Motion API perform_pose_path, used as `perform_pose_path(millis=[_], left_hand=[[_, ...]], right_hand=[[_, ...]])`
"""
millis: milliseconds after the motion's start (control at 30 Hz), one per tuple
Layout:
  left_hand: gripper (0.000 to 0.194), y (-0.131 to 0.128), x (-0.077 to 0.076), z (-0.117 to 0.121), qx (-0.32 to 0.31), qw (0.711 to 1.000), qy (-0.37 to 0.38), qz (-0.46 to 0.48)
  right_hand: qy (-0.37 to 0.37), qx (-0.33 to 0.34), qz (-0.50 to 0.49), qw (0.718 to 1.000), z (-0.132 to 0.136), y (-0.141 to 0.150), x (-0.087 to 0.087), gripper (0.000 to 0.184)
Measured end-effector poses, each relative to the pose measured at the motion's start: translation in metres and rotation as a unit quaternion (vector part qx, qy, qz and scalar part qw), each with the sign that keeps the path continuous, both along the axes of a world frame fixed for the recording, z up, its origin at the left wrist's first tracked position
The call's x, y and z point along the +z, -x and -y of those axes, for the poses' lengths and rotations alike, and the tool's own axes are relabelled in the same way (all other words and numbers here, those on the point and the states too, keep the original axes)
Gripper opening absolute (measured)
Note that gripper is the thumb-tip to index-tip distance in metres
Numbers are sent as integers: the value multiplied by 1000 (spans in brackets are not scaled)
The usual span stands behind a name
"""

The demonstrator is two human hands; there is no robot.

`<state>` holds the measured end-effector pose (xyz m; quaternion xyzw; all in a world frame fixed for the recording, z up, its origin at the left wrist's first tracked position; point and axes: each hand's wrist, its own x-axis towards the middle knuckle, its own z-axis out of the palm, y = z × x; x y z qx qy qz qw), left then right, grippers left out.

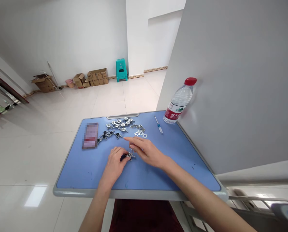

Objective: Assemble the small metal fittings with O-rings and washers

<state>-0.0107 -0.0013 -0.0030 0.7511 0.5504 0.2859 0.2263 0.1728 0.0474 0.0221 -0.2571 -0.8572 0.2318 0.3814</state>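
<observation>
On the blue table (91, 167) my left hand (115, 163) pinches a small metal part with a black middle (129, 156) against the tabletop. My right hand (145, 149) hovers just right of that part, index finger stretched out to the left, the other fingers curled over something small and metallic I cannot make out. Behind the hands lies a pile of several similar silver metal parts (120, 126), some with black centres, and a few flat plates (139, 130).
A small blue-handled screwdriver (158, 125) lies at the back right, next to a water bottle with a red cap (180, 100) by the grey wall. A blurred flat object (91, 135) lies at the left. Cardboard boxes (98, 76) and a teal stool (121, 69) stand across the floor.
</observation>
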Motion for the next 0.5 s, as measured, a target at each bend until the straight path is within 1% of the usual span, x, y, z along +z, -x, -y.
perform_pose_path(millis=[100,167,233,400,500], left_hand=[[5,0,1,0,1,1000,0,-2],[6,-1,1,0,3,1000,-1,-3],[6,-1,0,0,5,1000,-1,-1],[6,0,-2,-1,4,1000,0,0],[6,-1,-2,0,5,1000,-4,1]], right_hand=[[41,11,-8,999,-2,-7,5,32],[66,6,-24,997,-3,-8,6,24],[76,-3,-39,996,-5,-6,5,18],[43,-26,-49,998,-3,2,3,22],[65,-49,-63,995,1,4,3,25]])
